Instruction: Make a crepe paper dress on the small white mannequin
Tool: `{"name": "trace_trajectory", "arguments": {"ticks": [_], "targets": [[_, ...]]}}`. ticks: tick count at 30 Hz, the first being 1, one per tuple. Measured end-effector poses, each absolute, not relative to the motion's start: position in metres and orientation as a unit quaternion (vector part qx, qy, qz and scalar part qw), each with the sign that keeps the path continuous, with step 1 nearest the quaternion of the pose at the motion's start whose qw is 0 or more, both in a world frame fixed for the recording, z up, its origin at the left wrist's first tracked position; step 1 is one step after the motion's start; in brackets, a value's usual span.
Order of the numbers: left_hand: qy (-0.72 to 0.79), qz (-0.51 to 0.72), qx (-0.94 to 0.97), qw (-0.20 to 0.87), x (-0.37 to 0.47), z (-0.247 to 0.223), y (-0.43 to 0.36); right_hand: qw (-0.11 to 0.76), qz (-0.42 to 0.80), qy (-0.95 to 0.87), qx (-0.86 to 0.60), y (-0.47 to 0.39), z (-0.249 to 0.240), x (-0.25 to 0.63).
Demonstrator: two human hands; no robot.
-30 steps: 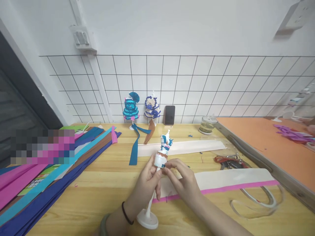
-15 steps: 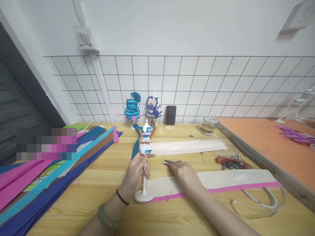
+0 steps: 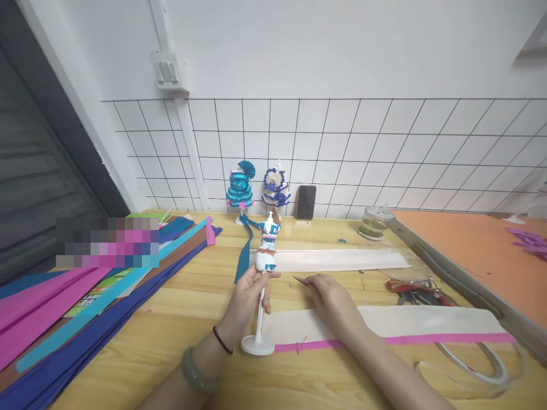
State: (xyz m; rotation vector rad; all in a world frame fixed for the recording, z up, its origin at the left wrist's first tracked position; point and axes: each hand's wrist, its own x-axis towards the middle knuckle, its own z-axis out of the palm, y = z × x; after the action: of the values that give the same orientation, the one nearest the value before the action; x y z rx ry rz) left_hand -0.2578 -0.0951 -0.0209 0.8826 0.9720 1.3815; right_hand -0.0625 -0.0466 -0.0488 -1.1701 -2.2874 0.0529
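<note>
My left hand (image 3: 250,293) is closed round the white pole of a miniature dress form (image 3: 265,261), just beneath its torso. The form stands nearly upright, wrapped in patches of blue, white, brown and pink, above its round white base. To the right, my right hand (image 3: 327,290) is closed on scissors (image 3: 301,280); only their narrow dark tips show, pointing left towards the form. The handles are hidden under my fingers. Below that hand and forearm lies a cream strip with a pink border (image 3: 294,330).
Two decorated dress forms (image 3: 240,191) (image 3: 276,188) and a phone (image 3: 306,202) stand by the gridded wall. A pale strip (image 3: 342,260) lies behind my hands. Coloured paper strips (image 3: 111,307) fill the left. Right are a glass jar (image 3: 372,223), tangled tools (image 3: 421,290) and a tape roll (image 3: 491,364).
The scissor blades, apart before, now look closed together. The pink-purple scrap at their tips no longer shows there. The whole view has shifted slightly; my left hand keeps its hold on the form.
</note>
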Motion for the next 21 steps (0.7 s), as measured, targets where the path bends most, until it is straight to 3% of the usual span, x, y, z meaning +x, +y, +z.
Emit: {"name": "trace_trajectory", "arguments": {"ticks": [2, 5, 9, 12, 17, 21], "targets": [[0.418, 0.585, 0.38, 0.581, -0.257, -0.021, -0.096, 0.327, 0.099, -0.827, -0.446, -0.053, -0.042, -0.065], [0.412, 0.58, 0.394, 0.582, -0.255, -0.021, -0.097, 0.397, 0.329, -0.744, -0.425, -0.068, -0.03, -0.075], [0.395, 0.57, 0.42, 0.585, -0.249, -0.023, -0.099, 0.397, 0.482, -0.681, -0.383, -0.088, -0.017, -0.088], [0.37, 0.566, 0.429, 0.599, -0.244, -0.024, -0.102, 0.398, 0.46, -0.698, -0.378, -0.091, -0.017, -0.091], [0.379, 0.557, 0.414, 0.612, -0.24, -0.025, -0.104, 0.454, 0.279, -0.751, -0.39, -0.081, -0.028, -0.084], [0.409, 0.584, 0.399, 0.577, -0.244, -0.025, -0.101, 0.509, 0.25, -0.73, -0.381, -0.078, -0.028, -0.079]]}}
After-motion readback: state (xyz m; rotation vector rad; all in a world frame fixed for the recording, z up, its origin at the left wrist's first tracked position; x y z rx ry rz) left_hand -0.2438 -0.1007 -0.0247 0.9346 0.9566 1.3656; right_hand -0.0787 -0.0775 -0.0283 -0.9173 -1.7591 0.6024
